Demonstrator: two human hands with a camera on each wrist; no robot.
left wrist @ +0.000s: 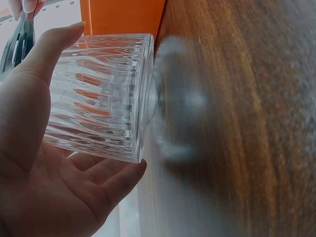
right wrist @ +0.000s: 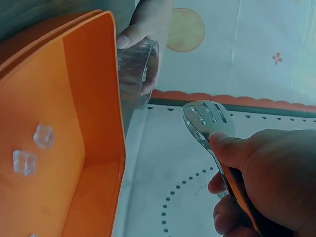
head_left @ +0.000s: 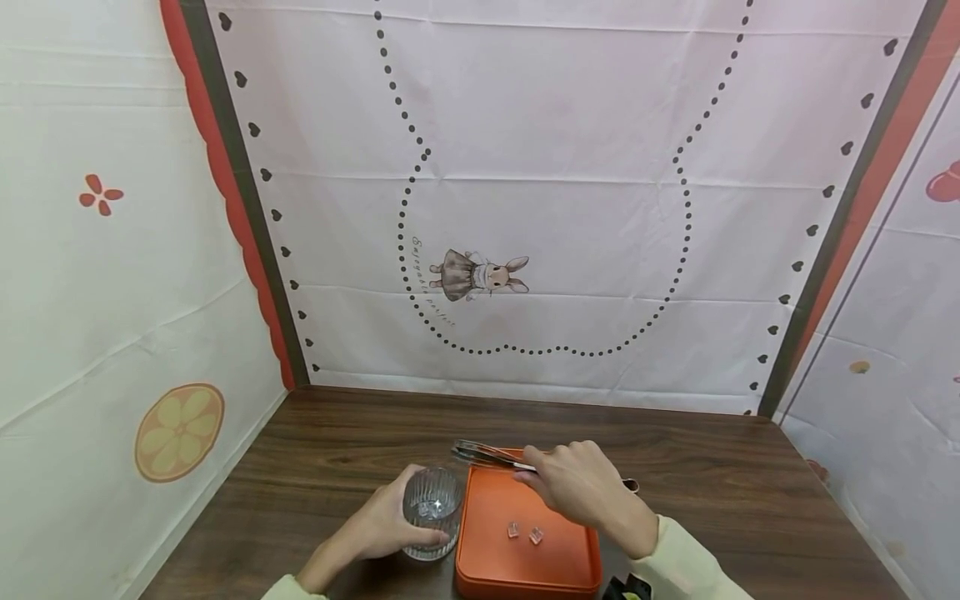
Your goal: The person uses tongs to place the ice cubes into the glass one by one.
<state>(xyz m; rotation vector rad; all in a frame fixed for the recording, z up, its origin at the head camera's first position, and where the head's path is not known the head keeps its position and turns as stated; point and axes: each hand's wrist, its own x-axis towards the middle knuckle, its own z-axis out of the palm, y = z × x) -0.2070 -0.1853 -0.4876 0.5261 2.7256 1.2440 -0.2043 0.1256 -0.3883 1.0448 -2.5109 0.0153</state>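
Note:
My left hand (head_left: 381,523) is wrapped around a clear ribbed drinking glass (head_left: 432,492), thumb on one side and fingers on the other, just left of an orange tray (head_left: 491,560). A bright glint shows inside the glass; I cannot tell what lies in it. Above the tray's far edge, my right hand (head_left: 585,492) grips metal tongs (right wrist: 210,118) with slotted ends, which point left toward the glass. Whether anything sits between the tongs' ends is unclear. Small clear cubes (right wrist: 24,162) lie on the tray floor.
Dark brown wooden table (head_left: 360,425) lies under everything. Patterned white cloth (head_left: 555,217) hangs behind and at both sides. A small black object (head_left: 628,588) is by the right sleeve, at the tray's near right corner.

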